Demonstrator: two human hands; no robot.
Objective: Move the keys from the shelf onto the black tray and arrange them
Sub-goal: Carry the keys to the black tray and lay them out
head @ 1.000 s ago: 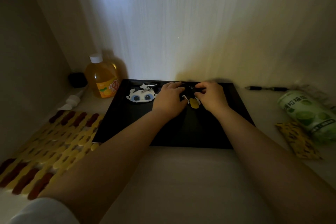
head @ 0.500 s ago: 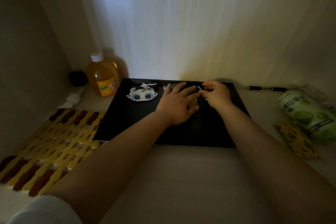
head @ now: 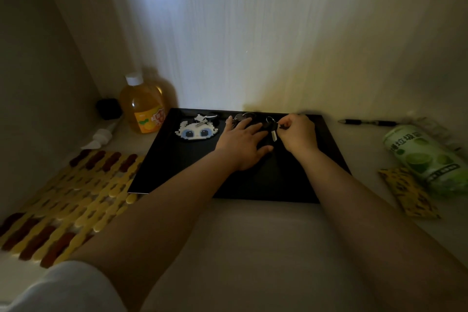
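Head view, the only one I have: dim light, shelf (head: pixel 253 248) interior, pale wall close behind. The black tray (head: pixel 177 172) lies flat on the shelf, back edge almost against the wall. My left hand (head: pixel 240 142) rests palm down on the tray's far middle, fingers spread wide and flat, pressing on a dark bunch of keys (head: pixel 243 119) of which I see only rings and dark heads past the fingertips. My right hand (head: pixel 296 134) is just beside it, fingers curled narrow, pinching something small at the fingertips; a single silver key (head: pixel 273 134) hangs or lies just below that pinch, between the two hands. Whether the right hand holds that key itself or its ring, I cannot tell. At the tray's far left sits a pixel-style cat-face keychain (head: pixel 197 130) with its metal clip, well apart from the hands and looking settled. Off the tray: an orange drink bottle (head: pixel 143 106) at the back left corner, a yellow and brown mat (head: pixel 63 200) under the tray's left front corner, a pen (head: pixel 367 123) at the back right, a green roll (head: pixel 425 159) and a yellow patterned pouch (head: pixel 410 197) on the right. I see no keys left on the bare shelf. My reading: the moving part looks done, everything key-like is already on the tray; what remains is the arranging, spreading this middle bunch and laying the silver key straight alongside the cat keychain.
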